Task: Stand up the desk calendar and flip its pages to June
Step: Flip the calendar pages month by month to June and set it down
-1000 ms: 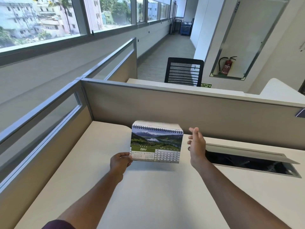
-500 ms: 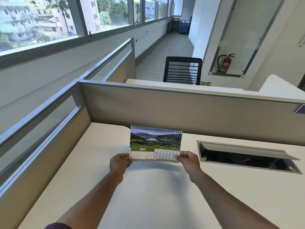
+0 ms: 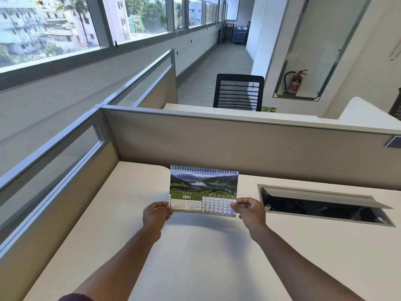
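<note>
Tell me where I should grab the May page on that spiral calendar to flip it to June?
Pinch the May page at a bottom corner, coming from below. The black wire spiral binds its top edge, so only the bottom edge swings free. The left hand and right hand already pinch the white spiral-bound desk calendar's bottom corners; probably keep one holding and lift the page up and back over the spiral.

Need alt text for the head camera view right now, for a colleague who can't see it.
Two bare hands hold a spiral-bound desk calendar showing May above a pale desk, left hand and right hand pinching its lower corners. An open cable hatch lies to the right.
</note>
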Motion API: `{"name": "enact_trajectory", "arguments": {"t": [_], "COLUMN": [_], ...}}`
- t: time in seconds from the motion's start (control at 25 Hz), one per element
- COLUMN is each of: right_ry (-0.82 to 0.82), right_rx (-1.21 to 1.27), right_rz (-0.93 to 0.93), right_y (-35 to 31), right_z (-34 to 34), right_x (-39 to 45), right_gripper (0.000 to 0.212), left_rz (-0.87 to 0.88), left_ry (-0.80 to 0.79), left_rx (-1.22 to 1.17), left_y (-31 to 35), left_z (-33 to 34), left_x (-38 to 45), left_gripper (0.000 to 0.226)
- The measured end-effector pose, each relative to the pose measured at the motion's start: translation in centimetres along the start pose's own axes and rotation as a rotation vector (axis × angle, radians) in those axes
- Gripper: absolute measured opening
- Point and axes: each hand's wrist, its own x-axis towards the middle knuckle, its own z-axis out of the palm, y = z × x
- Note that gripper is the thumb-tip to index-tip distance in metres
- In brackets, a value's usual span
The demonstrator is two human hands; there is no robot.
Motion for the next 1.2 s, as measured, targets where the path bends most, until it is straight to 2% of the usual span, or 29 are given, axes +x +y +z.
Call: {"name": "enact_trajectory", "arguments": {"t": [0.12,0.24,0.36,0.48,0.56,0.68,0.76,0.92,1.2], "right_ry": [-0.065,-0.213,-0.313,-0.360,-0.396,-0.489,-0.526,-0.539,-0.501], "right_rx": [0.103,0.231,0.278,0.353,0.431,0.580,0.625,0.574,0.495], "right_rz": [0.027,0.127,0.149,0.140,0.092,0.045,0.006,-0.035,-0.040], "right_y": [-0.4,-1.3,-2.7,-4.6,-6.1,-8.8,-10.2,-11.2,-9.8], "right_z": [-0.2,-0.6,-0.8,-0.9,-1.1,-1.6,-1.6,-1.3,-1.3], "right_x": [-0.2,-0.8,-1.7,-2.1,-2.1,-2.0,-1.7,-1.0,-0.3], "right_gripper": [0.018,0.015,0.008,0.014,0.034,0.074,0.086,0.083,0.069], "left_rz": [-0.002,-0.010,-0.079,-0.192,-0.184,-0.106,-0.055,0.035,0.067], "left_ry": [0.001,0.007,-0.001,-0.058,-0.066,-0.137,-0.188,-0.261,-0.266], "left_rx": [0.016,0.015,-0.115,-0.390,-0.444,-0.349,-0.246,-0.107,-0.068], "left_y": [-0.1,0.0,0.5,1.6,2.0,2.4,2.8,3.9,4.2], "left_z": [-0.1,-0.1,-0.2,-0.3,-0.3,0.0,0.5,1.6,2.2], "left_x": [0.2,-0.1,-0.6,-1.3,-1.6,-1.5,-1.4,-1.6,-1.1], "left_gripper": [0.006,0.009,0.033,0.054,0.059,0.064,0.066,0.065,0.074]}}
